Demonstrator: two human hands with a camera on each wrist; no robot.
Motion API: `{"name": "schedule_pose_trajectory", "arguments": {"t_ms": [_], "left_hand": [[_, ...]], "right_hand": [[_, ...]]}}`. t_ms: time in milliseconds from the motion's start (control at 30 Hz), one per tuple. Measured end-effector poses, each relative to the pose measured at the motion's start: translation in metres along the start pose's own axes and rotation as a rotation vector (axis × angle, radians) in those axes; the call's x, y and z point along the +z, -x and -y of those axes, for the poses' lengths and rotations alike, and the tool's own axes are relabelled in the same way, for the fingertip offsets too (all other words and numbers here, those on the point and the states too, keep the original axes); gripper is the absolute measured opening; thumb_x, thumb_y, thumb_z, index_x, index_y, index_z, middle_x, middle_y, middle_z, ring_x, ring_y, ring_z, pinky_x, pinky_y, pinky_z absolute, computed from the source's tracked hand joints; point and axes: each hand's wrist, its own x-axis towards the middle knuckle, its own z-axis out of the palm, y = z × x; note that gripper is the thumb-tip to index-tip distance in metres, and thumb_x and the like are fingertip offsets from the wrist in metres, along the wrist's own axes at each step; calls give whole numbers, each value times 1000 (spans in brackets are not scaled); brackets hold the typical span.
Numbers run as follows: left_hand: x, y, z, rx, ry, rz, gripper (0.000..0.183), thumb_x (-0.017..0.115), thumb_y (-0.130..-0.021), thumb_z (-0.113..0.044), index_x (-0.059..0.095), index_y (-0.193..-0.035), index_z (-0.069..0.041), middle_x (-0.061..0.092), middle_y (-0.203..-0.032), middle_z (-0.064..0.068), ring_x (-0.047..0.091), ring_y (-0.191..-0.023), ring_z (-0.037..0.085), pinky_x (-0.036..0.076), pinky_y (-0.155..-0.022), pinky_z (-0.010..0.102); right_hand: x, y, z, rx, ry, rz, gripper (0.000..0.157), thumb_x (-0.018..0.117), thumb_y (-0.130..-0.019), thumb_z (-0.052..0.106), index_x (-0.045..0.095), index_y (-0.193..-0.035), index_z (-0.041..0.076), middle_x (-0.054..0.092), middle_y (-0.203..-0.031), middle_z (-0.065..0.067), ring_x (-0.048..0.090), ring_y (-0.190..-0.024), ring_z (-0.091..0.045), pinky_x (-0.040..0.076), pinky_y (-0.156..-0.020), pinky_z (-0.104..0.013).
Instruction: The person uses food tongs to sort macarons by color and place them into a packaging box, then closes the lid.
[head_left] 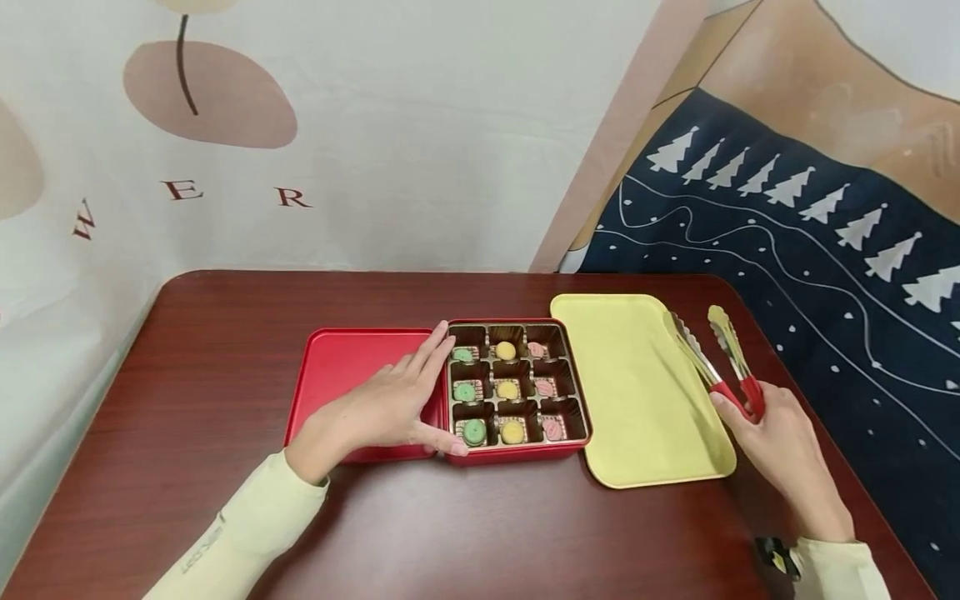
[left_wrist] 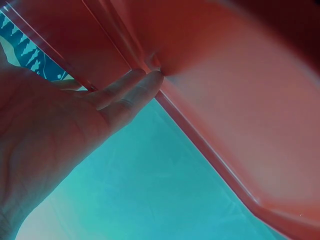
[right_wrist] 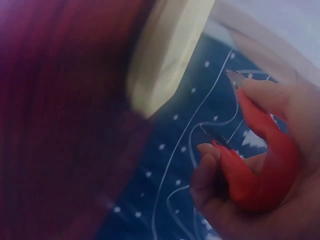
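Observation:
A red box [head_left: 517, 453] with a brown divided insert stands mid-table, its compartments holding small green, yellow and pink round sweets [head_left: 507, 389]. Along its left side lies my left hand [head_left: 386, 404], straight fingers at the far left corner and thumb at the near left corner. Beneath that hand is a red lid [head_left: 352, 367], flat and touching or close to the box. My right hand [head_left: 783, 446] grips the red handles of metal tongs [head_left: 752, 397], whose tips are apart over the right edge of the yellow tray [head_left: 630, 400]. Nothing sits between the tips.
The yellow tray lies just right of the box, with no sweets on it. All stand on a dark reddish wooden table [head_left: 487, 533] with rounded far corners. Behind it hangs a pale printed cloth [head_left: 420, 167], and a navy tree-patterned cloth [head_left: 810, 275] falls along the right edge.

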Motion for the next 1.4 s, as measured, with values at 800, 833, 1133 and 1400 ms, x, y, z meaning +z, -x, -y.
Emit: {"name": "schedule_pose_trajectory", "arguments": {"t_ms": [800, 833, 1133, 1400], "left_hand": [[-2, 10, 7, 11, 19, -51, 146, 84, -79, -77, 4, -174, -1, -11, -182, 13, 34, -150, 63, 29, -116, 80], [-1, 9, 7, 13, 18, -52, 146, 84, -79, -78, 4, -174, -1, -10, -182, 13, 34, -150, 63, 29, -116, 79], [0, 3, 6, 16, 27, -26, 147, 83, -79, -79, 3, -174, -2, -11, -182, 12, 29, -155, 59, 26, -118, 78], [1, -2, 4, 23, 27, -17, 147, 83, -79, -78, 2, -175, -3, -11, -182, 13, 27, -156, 58, 26, -120, 76]], "right_hand": [[15, -21, -44, 40, -50, 279, 50, 61, -112, 29, 50, -111, -20, 51, -96, -29, 51, -87, -40, 44, -71, -47], [15, -22, -45, 47, -44, 300, 54, 61, -112, 30, 49, -115, -23, 51, -101, -34, 51, -92, -45, 46, -76, -52], [5, -17, -45, 111, 24, 420, 81, 53, -114, 42, 32, -138, -32, 41, -127, -46, 42, -116, -58, 43, -100, -75], [-4, -9, -41, 109, 11, 453, 81, 45, -117, 44, 31, -142, -33, 42, -127, -43, 46, -112, -52, 49, -91, -65]]}}
